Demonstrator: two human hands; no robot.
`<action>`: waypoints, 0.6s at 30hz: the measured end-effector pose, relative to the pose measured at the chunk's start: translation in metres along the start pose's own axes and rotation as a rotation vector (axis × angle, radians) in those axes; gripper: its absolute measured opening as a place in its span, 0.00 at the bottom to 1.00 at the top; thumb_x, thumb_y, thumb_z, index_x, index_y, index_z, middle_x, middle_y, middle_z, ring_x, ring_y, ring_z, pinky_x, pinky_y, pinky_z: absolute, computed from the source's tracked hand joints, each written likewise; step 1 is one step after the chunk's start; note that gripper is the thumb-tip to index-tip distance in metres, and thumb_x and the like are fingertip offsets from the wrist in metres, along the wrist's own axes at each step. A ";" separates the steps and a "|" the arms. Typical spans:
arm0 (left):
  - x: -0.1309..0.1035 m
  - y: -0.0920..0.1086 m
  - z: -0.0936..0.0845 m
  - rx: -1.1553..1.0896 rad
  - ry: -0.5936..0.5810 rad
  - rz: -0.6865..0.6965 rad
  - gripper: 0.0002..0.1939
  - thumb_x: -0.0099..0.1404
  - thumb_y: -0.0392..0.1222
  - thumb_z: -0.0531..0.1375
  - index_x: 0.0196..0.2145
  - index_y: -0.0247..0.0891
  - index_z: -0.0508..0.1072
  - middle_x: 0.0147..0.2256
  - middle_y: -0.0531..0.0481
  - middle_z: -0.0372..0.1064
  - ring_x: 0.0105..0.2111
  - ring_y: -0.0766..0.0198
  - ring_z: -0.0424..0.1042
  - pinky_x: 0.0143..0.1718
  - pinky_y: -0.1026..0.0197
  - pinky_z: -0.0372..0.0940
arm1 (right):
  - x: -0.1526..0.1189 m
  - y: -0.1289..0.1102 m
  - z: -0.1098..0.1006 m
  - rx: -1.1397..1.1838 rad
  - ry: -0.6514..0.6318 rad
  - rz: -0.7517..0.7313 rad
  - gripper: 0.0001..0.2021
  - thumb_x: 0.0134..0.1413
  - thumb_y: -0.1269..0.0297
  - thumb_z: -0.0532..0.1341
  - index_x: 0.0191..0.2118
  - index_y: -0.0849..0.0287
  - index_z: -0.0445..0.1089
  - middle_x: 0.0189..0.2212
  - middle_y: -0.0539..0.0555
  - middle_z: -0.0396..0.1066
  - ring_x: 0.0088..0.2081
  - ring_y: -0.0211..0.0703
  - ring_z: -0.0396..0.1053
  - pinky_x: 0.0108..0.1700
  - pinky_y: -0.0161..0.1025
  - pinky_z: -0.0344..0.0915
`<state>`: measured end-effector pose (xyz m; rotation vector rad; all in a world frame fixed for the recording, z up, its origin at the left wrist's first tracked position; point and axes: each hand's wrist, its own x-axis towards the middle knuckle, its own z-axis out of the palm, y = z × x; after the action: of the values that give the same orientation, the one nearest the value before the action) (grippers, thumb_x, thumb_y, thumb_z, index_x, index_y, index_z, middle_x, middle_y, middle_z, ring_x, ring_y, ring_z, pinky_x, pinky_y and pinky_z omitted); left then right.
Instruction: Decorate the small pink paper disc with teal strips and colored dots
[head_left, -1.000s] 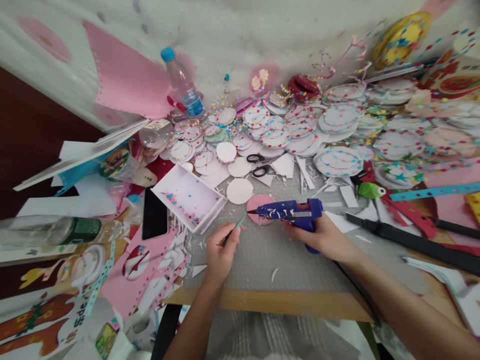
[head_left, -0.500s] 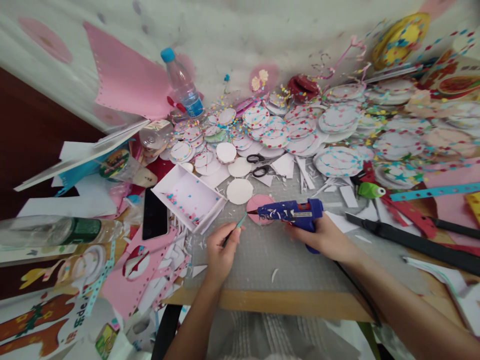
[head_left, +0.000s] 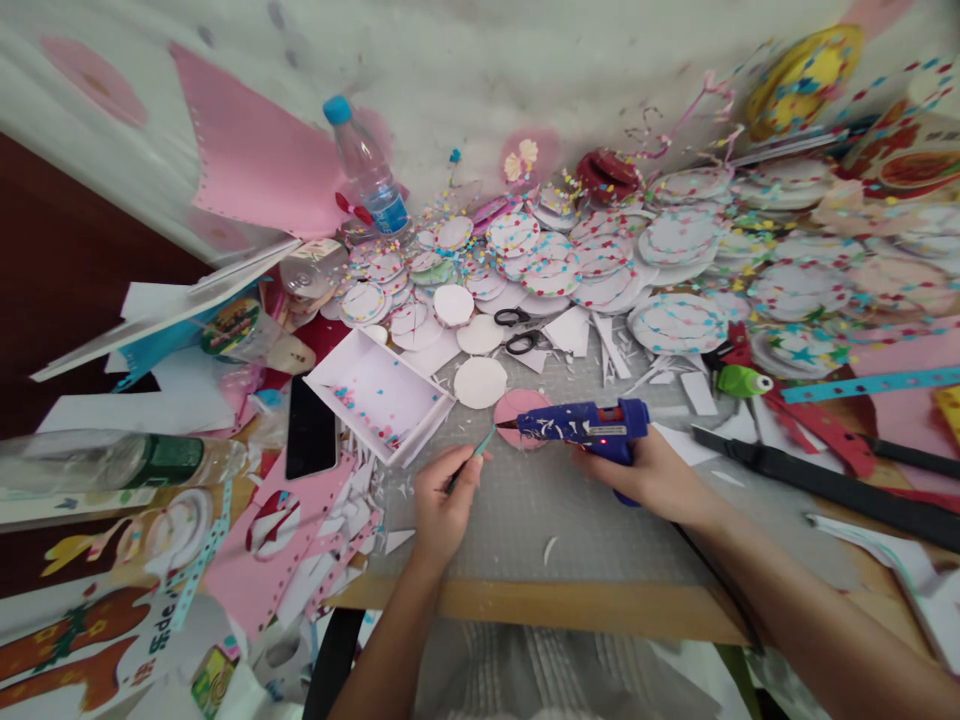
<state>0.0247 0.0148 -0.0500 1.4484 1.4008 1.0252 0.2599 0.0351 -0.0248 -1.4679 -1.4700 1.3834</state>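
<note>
My right hand [head_left: 636, 472] is wrapped round the grip of a blue glue gun [head_left: 577, 424], whose nozzle points left. A small red light shows on the gun's body. Between thumb and fingers, my left hand [head_left: 444, 492] pinches a thin teal stick-like tool [head_left: 484, 440]; its tip is right by the nozzle, and I cannot tell whether they touch. Under the nozzle lies a pink paper disc [head_left: 520, 436], partly hidden by the gun. Just behind it is a plain white disc [head_left: 481, 384] on the grey cutting mat [head_left: 510, 530].
Left of the discs stands an open white box [head_left: 390, 385] with small confetti pieces, beside a phone [head_left: 310, 430]. Black-handled scissors [head_left: 523, 344] lie behind. Decorated discs [head_left: 679, 322] are piled along the back, near a water bottle [head_left: 366, 165]. A black cutter [head_left: 810, 475] lies right.
A small red light is now visible on the glue gun. Both hands stay almost in place, with only a slight shift of the whole view.
</note>
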 end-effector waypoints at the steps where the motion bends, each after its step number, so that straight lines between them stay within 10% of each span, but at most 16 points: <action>1: 0.000 0.000 0.000 0.003 0.001 -0.002 0.14 0.66 0.48 0.57 0.35 0.36 0.77 0.23 0.54 0.62 0.22 0.69 0.61 0.25 0.66 0.57 | 0.000 0.000 0.000 -0.003 -0.001 -0.008 0.07 0.44 0.60 0.60 0.29 0.57 0.66 0.17 0.45 0.58 0.19 0.35 0.54 0.20 0.34 0.54; 18: 0.000 0.003 0.001 0.100 -0.006 0.102 0.12 0.68 0.43 0.55 0.35 0.37 0.77 0.23 0.53 0.64 0.24 0.67 0.64 0.27 0.65 0.60 | 0.006 0.004 -0.007 0.236 0.185 0.082 0.10 0.49 0.56 0.63 0.30 0.56 0.68 0.24 0.51 0.72 0.28 0.42 0.69 0.29 0.36 0.66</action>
<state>0.0271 0.0152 -0.0472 1.6089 1.4031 1.0262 0.2670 0.0419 -0.0284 -1.4734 -1.1031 1.3774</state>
